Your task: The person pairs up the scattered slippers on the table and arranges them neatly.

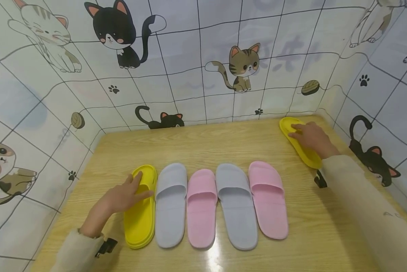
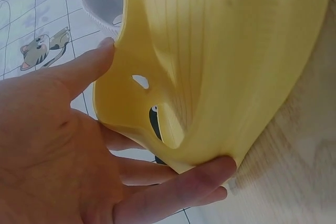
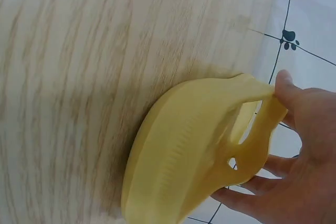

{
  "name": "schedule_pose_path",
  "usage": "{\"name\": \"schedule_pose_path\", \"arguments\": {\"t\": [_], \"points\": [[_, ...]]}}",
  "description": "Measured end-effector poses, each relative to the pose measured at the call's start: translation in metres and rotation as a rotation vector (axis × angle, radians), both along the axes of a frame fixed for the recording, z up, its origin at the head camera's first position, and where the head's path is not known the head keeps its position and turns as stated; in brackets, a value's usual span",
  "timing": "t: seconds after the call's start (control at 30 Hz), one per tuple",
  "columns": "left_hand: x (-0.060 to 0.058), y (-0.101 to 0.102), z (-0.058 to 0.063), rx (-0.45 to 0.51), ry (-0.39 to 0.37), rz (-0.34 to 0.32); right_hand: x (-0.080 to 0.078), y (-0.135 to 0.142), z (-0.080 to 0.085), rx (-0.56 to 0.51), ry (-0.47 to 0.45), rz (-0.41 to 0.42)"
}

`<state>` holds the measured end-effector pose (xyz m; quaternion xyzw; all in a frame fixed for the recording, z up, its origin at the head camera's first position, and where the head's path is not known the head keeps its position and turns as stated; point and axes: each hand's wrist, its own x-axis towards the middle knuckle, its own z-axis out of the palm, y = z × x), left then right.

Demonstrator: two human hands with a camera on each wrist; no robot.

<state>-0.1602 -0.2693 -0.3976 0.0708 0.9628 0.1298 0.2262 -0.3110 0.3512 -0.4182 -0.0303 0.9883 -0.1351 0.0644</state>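
Note:
At the left end of a row of slippers, my left hand [image 1: 122,197] holds a yellow slipper [image 1: 140,224] by its strap. In the left wrist view, the thumb lies on one edge of the strap and the fingers [image 2: 173,190] reach round the other side. Far off at the back right, my right hand [image 1: 313,139] grips another yellow slipper [image 1: 307,155], which lies slanted near the table corner. The right wrist view shows the thumb and fingers [image 3: 239,200] on either side of that slipper's strap [image 3: 262,153].
Between the hands, a grey slipper [image 1: 170,223], a pink slipper [image 1: 201,223], another grey slipper [image 1: 239,224] and another pink slipper [image 1: 270,215] stand side by side, toes away. Cat-patterned walls [image 1: 190,45] border the wooden table [image 1: 196,145] behind and on both sides.

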Motion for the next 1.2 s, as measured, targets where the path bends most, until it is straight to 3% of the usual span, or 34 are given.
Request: {"name": "schedule_pose_path", "arguments": {"t": [0.27, 0.53, 0.83, 1.0, 1.2], "points": [[0.001, 0.001, 0.0, -0.01, 0.001, 0.001, -0.006, 0.01, -0.002, 0.0, -0.076, 0.061], [0.0, -0.001, -0.001, -0.011, 0.001, 0.012, -0.011, 0.011, -0.004, -0.039, -0.052, 0.054], [0.007, 0.005, -0.006, -0.028, 0.07, 0.077, -0.009, 0.012, 0.0, -0.033, -0.136, 0.032], [0.013, 0.009, -0.004, -0.053, 0.068, 0.076, -0.01, 0.014, 0.0, -0.005, -0.166, 0.032], [0.007, 0.003, -0.006, -0.034, 0.132, 0.069, -0.009, 0.015, 0.001, -0.009, -0.161, 0.022]]}}
